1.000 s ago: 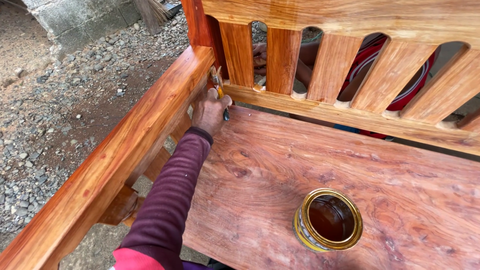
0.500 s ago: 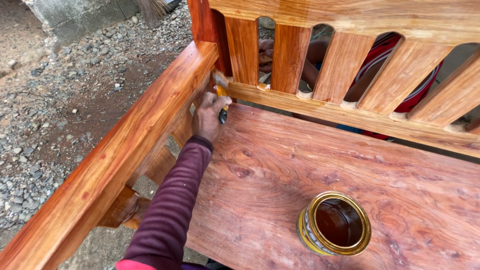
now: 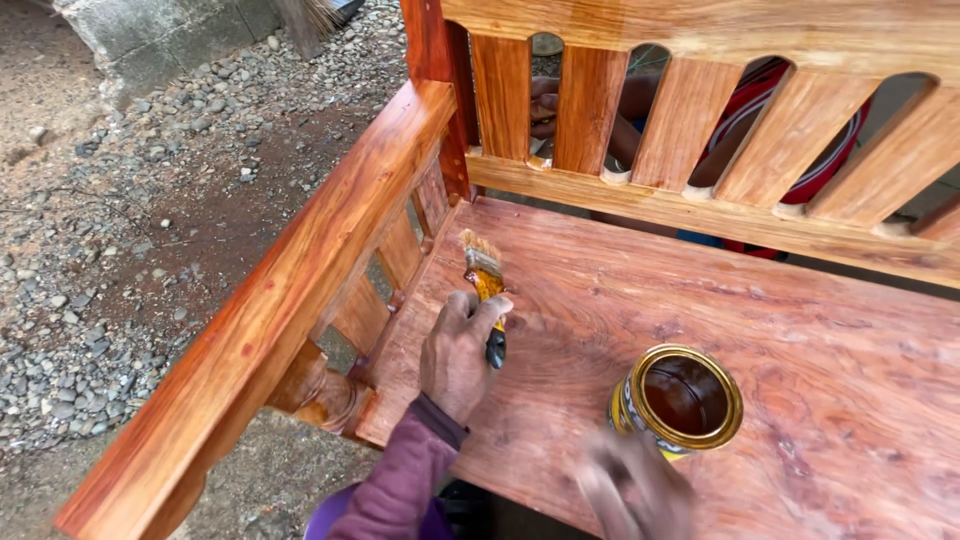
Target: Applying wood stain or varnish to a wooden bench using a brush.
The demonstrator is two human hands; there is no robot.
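Note:
My left hand (image 3: 458,352) is closed around the dark handle of a small paintbrush (image 3: 484,280), whose bristles point away from me and rest on the seat of a reddish wooden bench (image 3: 620,290), close to the left armrest (image 3: 300,280). An open gold-rimmed can of dark brown varnish (image 3: 682,398) stands on the seat to the right of the brush. My right hand (image 3: 635,492) shows as a blur at the bottom, just in front of the can, its fingers apart and nothing in it.
The slatted backrest (image 3: 700,130) runs across the top. Behind it is another person in a red garment (image 3: 790,100), with a hand (image 3: 545,100) showing between the slats. Grey gravel ground (image 3: 130,230) lies to the left, and a concrete block (image 3: 160,40) sits at the far left.
My left hand has drawn the brush back from the corner by the backrest rail towards me along the seat. My right hand has come into view beside the can.

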